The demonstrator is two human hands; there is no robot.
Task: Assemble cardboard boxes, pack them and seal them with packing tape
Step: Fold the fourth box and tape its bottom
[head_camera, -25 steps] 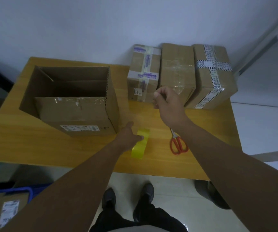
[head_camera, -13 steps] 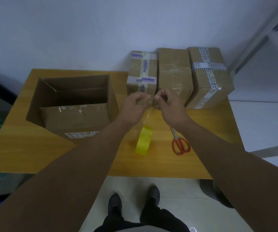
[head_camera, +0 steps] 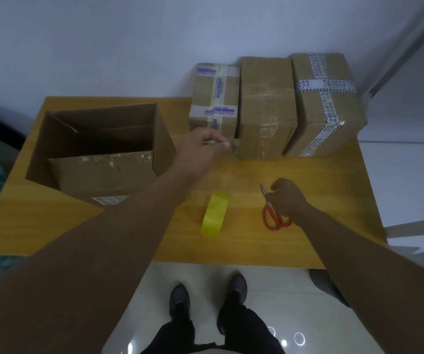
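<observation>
My left hand (head_camera: 200, 149) is lifted above the middle of the worktop (head_camera: 333, 195), just in front of the taped boxes. Its thumb and fingers (head_camera: 219, 143) are pressed together and pinch the loose end of the tape. From this pinch a thin clear strip goes down to the tape roll (head_camera: 215, 214), but the strip is very faint and I cannot follow all of it. The yellow roll stands on its edge near the front edge of the worktop, about in the middle, between my two arms. My right hand (head_camera: 287, 198) is low, to the right of the roll, with the fingers curled over the middle of the scissors (head_camera: 273, 222). The scissors lie flat on the worktop; the metal tip shows beyond my fingers and the red handles show under my wrist. On the left part of the worktop stands the big open box (head_camera: 108, 169), its top flaps up and a white label on the side that faces me. Along the back edge, toward the right corner, three sealed boxes stand side by side and touch each other: the left box (head_camera: 214, 98) with pale printed tape, the middle box (head_camera: 265, 103) with clear tape, the right box (head_camera: 331, 72) with a cross of black and white tape.
</observation>
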